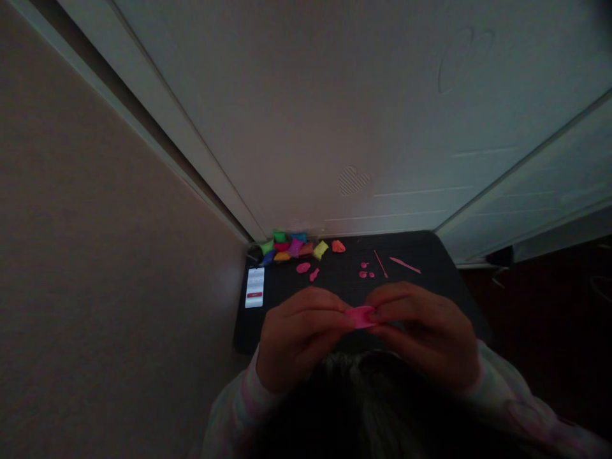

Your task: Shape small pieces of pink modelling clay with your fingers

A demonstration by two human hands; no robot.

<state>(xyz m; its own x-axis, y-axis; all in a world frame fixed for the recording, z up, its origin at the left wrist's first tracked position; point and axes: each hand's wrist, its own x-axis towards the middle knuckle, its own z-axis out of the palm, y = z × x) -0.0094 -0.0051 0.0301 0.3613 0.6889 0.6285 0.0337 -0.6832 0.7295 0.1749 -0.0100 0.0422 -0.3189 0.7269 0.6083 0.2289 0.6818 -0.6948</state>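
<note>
Between my two hands, above the near part of the dark table, is a flattened piece of pink modelling clay (pixel 359 317). My left hand (pixel 306 331) pinches its left end with the fingertips. My right hand (pixel 425 328) grips the right end, thumb and fingers closed on it. Beyond the hands lie a flat pink clay piece (pixel 303 268) and a smaller narrow one (pixel 314 275). Several little pink clay bits (pixel 364 274) sit farther right. Beside them are a thin pink stick (pixel 380 263) and a pink modelling tool (pixel 405 265).
Colourful clay packets (pixel 289 247) are heaped at the table's back left, with an orange lump (pixel 338 246) to their right. A lit phone (pixel 255 287) lies along the left edge of the dark table (pixel 421 245). A white panel (pixel 287 127) rises behind; a wall (pixel 119 287) stands left.
</note>
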